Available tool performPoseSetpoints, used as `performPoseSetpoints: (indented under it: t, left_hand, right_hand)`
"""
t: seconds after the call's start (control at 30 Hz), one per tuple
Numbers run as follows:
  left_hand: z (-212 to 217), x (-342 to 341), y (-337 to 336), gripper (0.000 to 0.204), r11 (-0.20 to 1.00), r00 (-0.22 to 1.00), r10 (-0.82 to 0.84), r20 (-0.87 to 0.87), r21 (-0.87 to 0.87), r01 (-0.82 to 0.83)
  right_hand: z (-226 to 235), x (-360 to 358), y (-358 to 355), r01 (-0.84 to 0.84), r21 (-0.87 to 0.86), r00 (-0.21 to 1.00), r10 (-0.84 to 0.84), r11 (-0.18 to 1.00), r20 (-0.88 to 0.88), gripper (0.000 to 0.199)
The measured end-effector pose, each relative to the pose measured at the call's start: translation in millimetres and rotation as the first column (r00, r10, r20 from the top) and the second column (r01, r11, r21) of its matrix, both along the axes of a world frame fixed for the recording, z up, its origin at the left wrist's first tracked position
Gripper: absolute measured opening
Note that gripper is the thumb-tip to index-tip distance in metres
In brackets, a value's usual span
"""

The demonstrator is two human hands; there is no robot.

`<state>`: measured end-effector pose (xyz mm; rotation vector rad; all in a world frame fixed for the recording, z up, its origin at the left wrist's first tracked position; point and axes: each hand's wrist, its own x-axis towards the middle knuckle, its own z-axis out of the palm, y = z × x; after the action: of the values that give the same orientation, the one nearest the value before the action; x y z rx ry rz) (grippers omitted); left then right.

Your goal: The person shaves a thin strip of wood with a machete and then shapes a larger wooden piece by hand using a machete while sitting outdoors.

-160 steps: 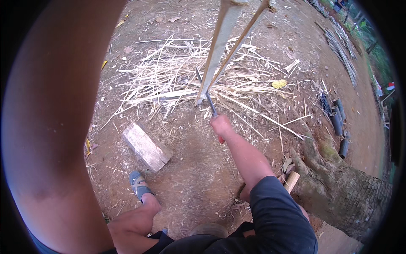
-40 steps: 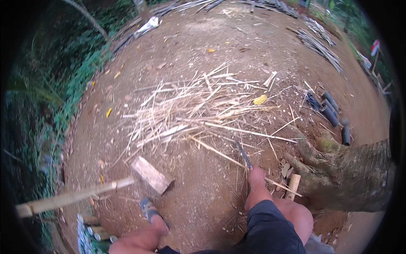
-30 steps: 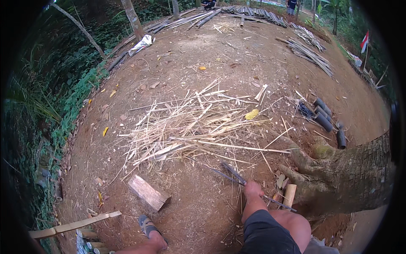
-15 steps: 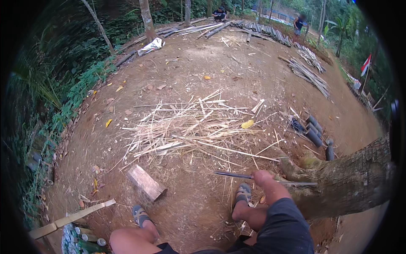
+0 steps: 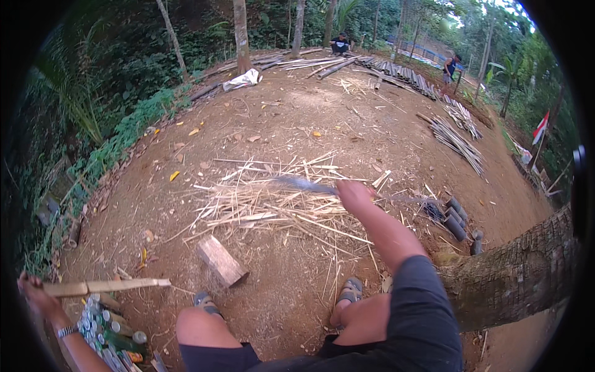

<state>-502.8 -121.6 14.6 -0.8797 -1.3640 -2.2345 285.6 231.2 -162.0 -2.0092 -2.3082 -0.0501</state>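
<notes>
My right hand [image 5: 356, 197] is closed round a long-handled knife, raised in front of me. Its blurred blade [image 5: 305, 185] points left over a pile of split bamboo strips [image 5: 282, 201]. At the far left my left hand [image 5: 40, 297] grips one end of a flat bamboo piece [image 5: 118, 285], whose free end points right. A short wooden block [image 5: 222, 261] lies on the ground between the bamboo piece and the strips, just ahead of my feet.
Glass bottles [image 5: 121, 332] stand below the bamboo piece. A tree trunk [image 5: 508, 266] leans in at right, near dark cut tubes [image 5: 455, 220]. Bamboo poles [image 5: 455, 142] lie farther off. Two people are in the distance, one by poles [image 5: 339, 44], another standing at right [image 5: 450, 68].
My right hand has risen and moved forward with the knife. My left hand has come into view on the bamboo piece, which now lies more level. The whole view has shifted.
</notes>
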Motion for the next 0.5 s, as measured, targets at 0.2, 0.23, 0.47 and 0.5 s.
performPoseSetpoints:
  t: [0.2, 0.23, 0.47, 0.5]
  left_hand:
    - [-3, 61, 21, 0.046, 0.778, 0.771, -0.618, -0.154, 0.020, 0.627]
    - [2, 47, 4, 0.048, 0.755, 0.743, -0.644, -0.183, 0.003, 0.655]
    - [94, 118, 10, 0.045, 0.848, 0.884, -0.419, -0.209, 0.257, 0.463]
    - [105, 128, 16, 0.037, 0.804, 0.861, -0.478, -0.175, 0.308, 0.509]
  right_hand:
    - [-8, -146, -4, 0.046, -0.172, 0.884, -0.121, 0.984, -0.452, 0.029]
    - [-6, -168, -22, -0.077, -0.149, 0.904, 0.006, 0.986, -0.426, 0.029]
    - [10, -146, -132, -0.409, -0.110, 0.877, 0.357, 0.906, -0.321, 0.031]
    - [23, -137, -150, -0.377, -0.129, 0.884, 0.315, 0.917, -0.346, 0.030]
